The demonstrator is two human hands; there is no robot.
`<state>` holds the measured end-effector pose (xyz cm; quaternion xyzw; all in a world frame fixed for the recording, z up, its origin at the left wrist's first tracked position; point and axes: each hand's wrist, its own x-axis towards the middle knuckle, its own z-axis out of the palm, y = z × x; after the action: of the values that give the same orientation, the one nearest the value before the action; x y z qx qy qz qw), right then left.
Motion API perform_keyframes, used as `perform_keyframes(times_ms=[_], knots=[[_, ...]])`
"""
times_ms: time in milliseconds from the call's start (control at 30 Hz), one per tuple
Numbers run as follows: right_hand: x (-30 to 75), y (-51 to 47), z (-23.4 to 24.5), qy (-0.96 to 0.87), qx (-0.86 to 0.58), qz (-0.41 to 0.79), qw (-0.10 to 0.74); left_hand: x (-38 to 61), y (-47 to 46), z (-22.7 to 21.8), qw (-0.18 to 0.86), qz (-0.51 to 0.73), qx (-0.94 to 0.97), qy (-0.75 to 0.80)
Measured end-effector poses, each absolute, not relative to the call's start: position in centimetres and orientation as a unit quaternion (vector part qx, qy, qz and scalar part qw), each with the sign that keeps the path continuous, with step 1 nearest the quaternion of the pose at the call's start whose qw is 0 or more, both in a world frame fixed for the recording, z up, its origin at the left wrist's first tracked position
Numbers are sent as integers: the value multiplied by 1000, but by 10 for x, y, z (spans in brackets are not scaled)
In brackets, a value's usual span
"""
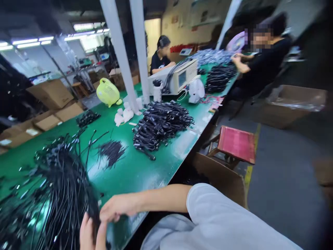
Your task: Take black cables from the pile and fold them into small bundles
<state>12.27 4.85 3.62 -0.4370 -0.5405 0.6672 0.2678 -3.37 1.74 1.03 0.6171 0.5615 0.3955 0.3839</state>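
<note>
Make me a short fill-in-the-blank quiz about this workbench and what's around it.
One hand and the other hand grip a bundle of black ____.
The table has a ____ surface.
The stool beside the table has a ____ seat.
The open box on the floor is made of ____.

Missing words: cables; green; red; cardboard.
</note>
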Motion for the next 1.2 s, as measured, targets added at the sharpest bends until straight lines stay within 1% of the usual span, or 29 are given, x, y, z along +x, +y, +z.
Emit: perform_keyframes(times_ms=[67, 167, 233, 267, 333, 400, 533, 600, 700, 767, 800, 867, 1000, 1067, 1133, 1200], knots=[[124, 42, 41, -496, -419, 703, 289, -32, 12, 19, 416, 377, 587, 583], [129, 37, 38, -500, -407, 710, 285, -25, 13, 27, 538, 426, 498, 530], [136, 40, 30, -524, -390, 702, 282, -23, 21, 27, 591, 476, 437, 483], [140, 42, 26, -553, -392, 674, 292, -23, 26, 27, 606, 500, 399, 472], [146, 46, 20, -629, -415, 570, 326, -26, 32, 26, 623, 518, 360, 463], [148, 46, 17, -669, -438, 476, 366, -26, 32, 25, 632, 520, 345, 460], [133, 40, 9, -690, -427, 419, 409, -15, 26, 15, 663, 498, 327, 454], [124, 39, 4, -679, -428, 443, 400, -8, 23, 10, 659, 476, 346, 467], [120, 41, -2, -583, -439, 566, 383, 1, 16, 4, 647, 421, 420, 478], [121, 43, -3, -513, -439, 617, 403, 5, 10, 0, 670, 374, 441, 466], [122, 44, -3, -493, -444, 619, 421, 6, 7, -2, 690, 358, 429, 461], [123, 45, -2, -467, -446, 615, 452, 9, 2, -8, 714, 372, 359, 471], [119, 43, -2, -445, -414, 642, 467, 17, -1, -18, 730, 393, 271, 490], [123, 45, 2, -484, -444, 609, 445, 23, -1, -20, 742, 372, 269, 489], [141, 53, 14, -527, -523, 532, 407, 26, -1, -19, 758, 355, 298, 459], [179, 66, 36, -536, -613, 440, 378, 22, 3, -15, 752, 355, 359, 423]])
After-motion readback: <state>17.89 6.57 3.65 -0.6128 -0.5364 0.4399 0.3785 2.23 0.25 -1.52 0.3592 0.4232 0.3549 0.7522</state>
